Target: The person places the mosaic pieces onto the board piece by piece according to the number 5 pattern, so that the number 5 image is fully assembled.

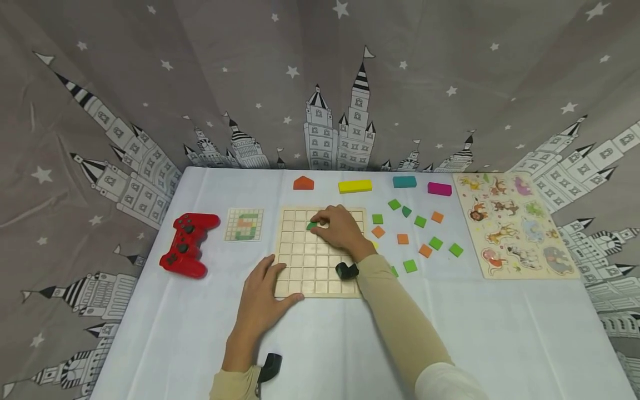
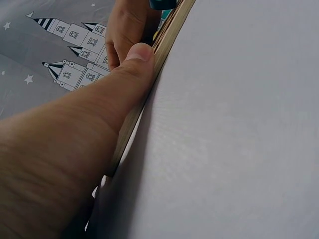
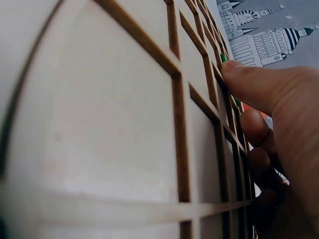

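Note:
A pale wooden grid board (image 1: 320, 275) lies in the middle of the white table. My right hand (image 1: 322, 222) is over its upper rows and pinches a green tile (image 1: 311, 225) against a cell. In the right wrist view the fingertips (image 3: 239, 74) press a sliver of the green tile (image 3: 224, 58) onto the board (image 3: 99, 124). My left hand (image 1: 272, 280) lies flat on the board's near left corner, with its thumb along the front edge. In the left wrist view the thumb (image 2: 139, 55) presses against the board's edge (image 2: 172, 27).
A red game controller (image 1: 187, 244) and a small pattern card (image 1: 244, 224) lie left of the board. Loose green and orange tiles (image 1: 420, 233) are scattered to its right, beside an animal puzzle (image 1: 515, 225). Orange (image 1: 303, 183), yellow (image 1: 355, 186), teal (image 1: 404, 181) and magenta (image 1: 439, 189) blocks line the back edge.

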The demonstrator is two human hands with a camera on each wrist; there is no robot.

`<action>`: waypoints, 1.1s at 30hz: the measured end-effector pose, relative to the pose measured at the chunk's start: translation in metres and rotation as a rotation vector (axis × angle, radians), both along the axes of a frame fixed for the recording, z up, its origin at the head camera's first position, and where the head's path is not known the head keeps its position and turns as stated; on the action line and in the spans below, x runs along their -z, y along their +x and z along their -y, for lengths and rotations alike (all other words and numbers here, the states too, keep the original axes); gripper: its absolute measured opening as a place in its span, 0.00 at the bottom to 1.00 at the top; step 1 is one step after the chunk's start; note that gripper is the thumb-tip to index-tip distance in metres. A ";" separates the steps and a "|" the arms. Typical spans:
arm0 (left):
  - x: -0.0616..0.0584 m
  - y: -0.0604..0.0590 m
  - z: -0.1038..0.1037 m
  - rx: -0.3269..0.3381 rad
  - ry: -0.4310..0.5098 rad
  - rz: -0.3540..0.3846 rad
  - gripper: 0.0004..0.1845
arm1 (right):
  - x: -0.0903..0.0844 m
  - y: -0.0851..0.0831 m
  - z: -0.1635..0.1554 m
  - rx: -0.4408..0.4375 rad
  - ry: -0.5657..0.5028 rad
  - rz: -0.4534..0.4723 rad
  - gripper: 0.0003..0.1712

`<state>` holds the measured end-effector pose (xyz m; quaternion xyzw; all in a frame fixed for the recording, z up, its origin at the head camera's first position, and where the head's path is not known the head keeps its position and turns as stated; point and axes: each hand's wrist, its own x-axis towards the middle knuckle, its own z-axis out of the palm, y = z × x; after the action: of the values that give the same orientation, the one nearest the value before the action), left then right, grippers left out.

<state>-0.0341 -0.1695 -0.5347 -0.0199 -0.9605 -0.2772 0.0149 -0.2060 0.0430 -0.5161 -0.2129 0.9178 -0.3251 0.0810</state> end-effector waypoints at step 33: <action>-0.001 0.001 -0.002 -0.021 -0.003 0.035 0.48 | -0.018 0.018 -0.056 0.060 -0.087 0.020 0.24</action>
<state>-0.0328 -0.1674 -0.5340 -0.0048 -0.9612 -0.2758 0.0011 -0.1885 0.0986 -0.4986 -0.1854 0.9079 -0.3692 0.0711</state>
